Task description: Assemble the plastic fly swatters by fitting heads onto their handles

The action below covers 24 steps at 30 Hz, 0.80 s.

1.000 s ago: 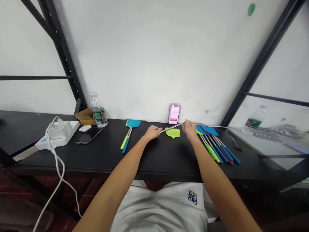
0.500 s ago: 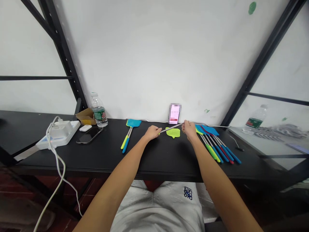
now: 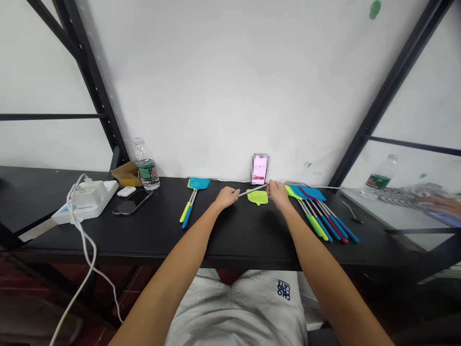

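Observation:
My left hand (image 3: 227,197) and my right hand (image 3: 277,193) are both closed around a thin metal rod (image 3: 250,191), one near each end. The rod slants up to the right above the black table. A speck of yellow-green shows at my left fingertips; the rest of that end is hidden in the hand. Below and behind the rod is a yellow-green fly swatter head (image 3: 258,197); whether it joins the rod I cannot tell. Right of my right hand lies a fanned row of several fly swatters (image 3: 317,211) in green, blue and red. Two more swatters (image 3: 192,202) lie left of my left hand.
A phone (image 3: 260,169) leans against the wall. At left are a water bottle (image 3: 147,168), a cardboard box (image 3: 127,174), a white case (image 3: 126,191), a dark phone (image 3: 132,202) and a power strip (image 3: 90,199) with cables. Another person's blurred arm (image 3: 441,204) shows far right.
My right hand has shifted slightly left, closer to my left hand, and less of the rod shows between them. A blurred arm has come into view at the far right.

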Motion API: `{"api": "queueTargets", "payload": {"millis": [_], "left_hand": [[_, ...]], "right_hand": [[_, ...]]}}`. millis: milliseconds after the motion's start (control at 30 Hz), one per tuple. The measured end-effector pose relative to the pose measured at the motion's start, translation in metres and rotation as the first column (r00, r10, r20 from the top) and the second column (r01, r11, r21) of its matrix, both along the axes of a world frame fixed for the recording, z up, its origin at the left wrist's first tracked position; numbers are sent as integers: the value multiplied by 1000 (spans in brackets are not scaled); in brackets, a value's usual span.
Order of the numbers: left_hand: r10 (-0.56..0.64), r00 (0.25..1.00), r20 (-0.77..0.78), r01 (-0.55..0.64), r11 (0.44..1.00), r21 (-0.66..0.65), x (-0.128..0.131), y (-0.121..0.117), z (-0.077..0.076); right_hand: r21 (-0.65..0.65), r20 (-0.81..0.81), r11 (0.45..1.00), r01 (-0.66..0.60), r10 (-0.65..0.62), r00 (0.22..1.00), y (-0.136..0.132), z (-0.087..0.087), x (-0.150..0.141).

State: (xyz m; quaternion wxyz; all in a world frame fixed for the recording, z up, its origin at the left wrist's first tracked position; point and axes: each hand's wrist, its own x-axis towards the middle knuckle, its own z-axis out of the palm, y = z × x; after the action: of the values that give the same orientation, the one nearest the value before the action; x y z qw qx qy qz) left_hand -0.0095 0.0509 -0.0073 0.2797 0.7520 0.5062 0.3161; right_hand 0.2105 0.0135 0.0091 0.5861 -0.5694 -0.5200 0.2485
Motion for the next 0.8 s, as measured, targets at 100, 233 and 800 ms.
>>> {"api": "queueTargets", "payload": {"millis": [100, 233, 800], "left_hand": [[9, 1000, 13, -9, 1000, 2, 1, 0, 0], [66, 998, -22, -66, 998, 4, 1, -2, 2], [140, 989, 49, -143, 988, 62, 0, -8, 4]], "right_hand": [[0, 38, 1000, 14, -14, 999, -3, 0, -3], [5, 49, 1000, -1, 1, 999, -5, 1, -5], [-268, 757, 829, 491, -134, 639, 0, -15, -18]]}}
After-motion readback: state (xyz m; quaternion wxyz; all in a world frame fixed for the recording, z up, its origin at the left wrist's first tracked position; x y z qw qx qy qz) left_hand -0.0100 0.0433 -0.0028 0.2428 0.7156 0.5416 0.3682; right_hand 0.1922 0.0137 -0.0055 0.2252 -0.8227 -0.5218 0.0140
